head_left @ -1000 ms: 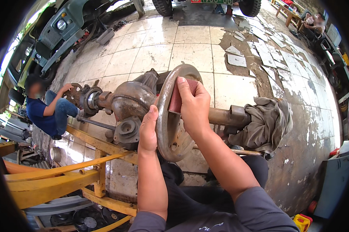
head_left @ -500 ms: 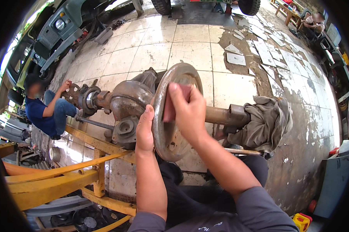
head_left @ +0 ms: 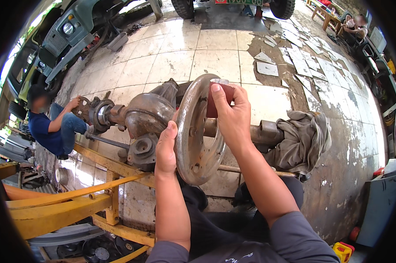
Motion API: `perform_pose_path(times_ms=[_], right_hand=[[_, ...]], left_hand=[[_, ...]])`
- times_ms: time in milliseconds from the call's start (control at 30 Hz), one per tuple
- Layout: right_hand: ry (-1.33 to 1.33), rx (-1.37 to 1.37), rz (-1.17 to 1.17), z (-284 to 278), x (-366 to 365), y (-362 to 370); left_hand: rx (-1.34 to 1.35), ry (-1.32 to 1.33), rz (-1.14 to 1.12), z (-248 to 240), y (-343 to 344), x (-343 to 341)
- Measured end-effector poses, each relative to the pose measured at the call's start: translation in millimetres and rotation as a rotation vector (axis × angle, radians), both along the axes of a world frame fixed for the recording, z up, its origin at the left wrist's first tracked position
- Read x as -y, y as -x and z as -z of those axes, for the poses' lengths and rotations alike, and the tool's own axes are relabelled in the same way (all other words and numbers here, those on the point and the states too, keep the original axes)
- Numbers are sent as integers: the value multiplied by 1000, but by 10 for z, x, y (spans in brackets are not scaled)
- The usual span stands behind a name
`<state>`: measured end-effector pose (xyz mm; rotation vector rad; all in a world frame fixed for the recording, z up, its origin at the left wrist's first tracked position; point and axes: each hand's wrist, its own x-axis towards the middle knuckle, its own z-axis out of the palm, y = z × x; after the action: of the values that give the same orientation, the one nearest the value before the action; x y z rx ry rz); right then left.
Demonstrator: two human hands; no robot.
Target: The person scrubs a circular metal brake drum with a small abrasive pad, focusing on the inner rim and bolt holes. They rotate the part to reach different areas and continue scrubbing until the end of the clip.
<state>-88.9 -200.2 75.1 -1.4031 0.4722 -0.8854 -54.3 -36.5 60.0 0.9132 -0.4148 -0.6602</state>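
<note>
A round, worn metal plate [head_left: 193,151] with a raised rim and several holes stands on edge in front of me. My left hand [head_left: 166,151] is closed round its left rim, thumb facing me and the other fingers hidden behind it. In my right hand [head_left: 235,118] is a folded piece of dark red sandpaper [head_left: 216,103], pinched between thumb and fingers at the plate's upper right. Whether the sandpaper touches the metal I cannot tell. Behind the plate lies a rusty axle with a bulging differential housing [head_left: 148,110]; the plate hides part of it.
A grey-brown cloth [head_left: 301,142] covers the axle's right end. At the left, a person [head_left: 48,125] crouches, handling a metal part at the other end. Yellow metal beams [head_left: 62,213] stand at my lower left. Broken tiles [head_left: 267,69] lie on the far right floor.
My right hand has moved right and slightly up with the sandpaper, from the plate's inner face toward its upper right edge. The plate has turned slightly; my left hand still grips its rim.
</note>
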Motion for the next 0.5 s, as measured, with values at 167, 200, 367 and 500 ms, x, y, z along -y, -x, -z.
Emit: perform_pose_path(times_ms=[167, 200, 367, 500], right_hand=[[477, -116, 273, 124, 127, 161], [486, -101, 275, 83, 157, 158], [381, -14, 85, -148, 160, 76], [776, 114, -31, -93, 133, -23]], left_hand=[[-42, -21, 11, -10, 16, 6], [-34, -24, 6, -10, 11, -5], [-3, -83, -93, 0, 51, 27], [143, 35, 73, 45, 10, -2]])
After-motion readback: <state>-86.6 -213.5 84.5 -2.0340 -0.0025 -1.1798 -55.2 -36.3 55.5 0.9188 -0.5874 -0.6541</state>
